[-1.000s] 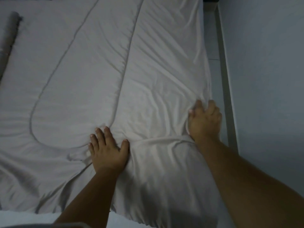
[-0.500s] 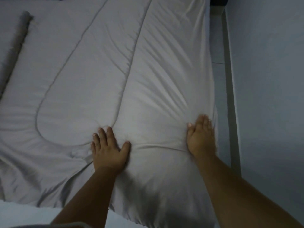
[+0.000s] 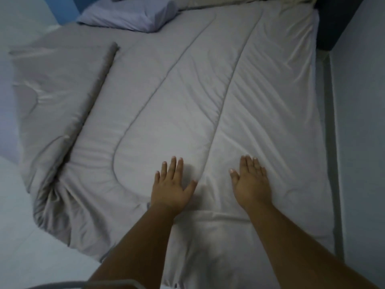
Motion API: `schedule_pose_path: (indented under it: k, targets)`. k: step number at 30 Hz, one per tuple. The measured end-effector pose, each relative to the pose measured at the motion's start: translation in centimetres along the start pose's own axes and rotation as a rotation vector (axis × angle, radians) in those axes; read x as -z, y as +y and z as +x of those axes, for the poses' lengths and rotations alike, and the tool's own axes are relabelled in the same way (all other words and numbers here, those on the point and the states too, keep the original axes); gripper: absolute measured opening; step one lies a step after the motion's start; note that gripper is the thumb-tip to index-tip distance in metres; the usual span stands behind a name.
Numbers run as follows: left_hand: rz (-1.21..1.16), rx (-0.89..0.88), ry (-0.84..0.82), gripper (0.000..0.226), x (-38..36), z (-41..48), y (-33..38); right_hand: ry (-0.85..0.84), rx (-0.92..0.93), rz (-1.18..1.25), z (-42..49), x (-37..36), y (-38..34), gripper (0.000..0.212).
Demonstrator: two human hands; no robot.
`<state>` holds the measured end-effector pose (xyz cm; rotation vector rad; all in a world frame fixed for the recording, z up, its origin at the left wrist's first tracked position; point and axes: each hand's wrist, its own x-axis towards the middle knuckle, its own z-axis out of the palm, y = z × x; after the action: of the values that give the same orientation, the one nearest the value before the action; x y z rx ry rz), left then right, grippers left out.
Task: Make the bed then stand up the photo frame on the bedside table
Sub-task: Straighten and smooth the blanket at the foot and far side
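Progress status: bed-making is under way and not complete. The comforter lies spread over most of the mattress, filling the centre and right of the frame. Its quilted seams run from the top centre down toward the hands.

Hand state:
- Left hand rests palm-down on the comforter at lower centre, fingers straight and slightly spread, gripping nothing.
- Right hand rests palm-down just to the right of it, fingers straight and close together, also holding nothing.

Both hands lie flat on the fabric. The step in hand is judged to be smoothing the lower part of the cover.

Done, as far as shown: the right half lies fairly flat, with only shallow diagonal creases, and its edge runs beside the wall. A lavender pillow sits at the upper left. The edge of a cream pillow shows at the top centre.

Outstanding: the left side of the comforter is doubled over itself in a long folded flap. A bunched corner hangs toward the floor at the lower left. The flap needs unfolding and drawing level. The lavender pillow lies askew and probably needs squaring.

Photo frame and bedside table: neither is in view, so their position cannot be told. This part of the task is judged not yet begun.
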<state>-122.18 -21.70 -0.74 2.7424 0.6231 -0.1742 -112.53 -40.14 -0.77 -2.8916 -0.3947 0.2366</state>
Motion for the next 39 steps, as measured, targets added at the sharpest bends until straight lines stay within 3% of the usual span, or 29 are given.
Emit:
schedule_pose_path:
  k: [5,13,19,25,31,39]
  targets:
    - [-0.036,-0.038,0.035,0.085,3.0,4.5,-7.6,-0.002,0.121,-0.031,3.9,-0.9,-10.7,0.064]
    - [0.075,-0.157,0.036,0.073,11.9,12.4,-25.8,0.004,0.133,-0.045,10.3,-5.0,-31.2,0.062]
    - [0.078,-0.106,0.059,0.070,17.7,20.3,-35.4,0.003,0.238,-0.056,15.5,-6.3,-44.0,0.064]
    - [0.066,-0.059,0.157,0.070,22.4,30.9,-42.3,0.071,0.302,-0.038,25.6,-6.2,-53.9,0.071]
    - [0.078,-0.110,0.179,0.065,27.5,42.0,-48.5,0.143,0.311,-0.034,36.7,-5.9,-62.8,0.062]
    - [0.071,-0.214,0.194,0.066,30.9,60.1,-54.0,0.272,0.170,-0.034,50.0,-7.6,-71.0,0.063]
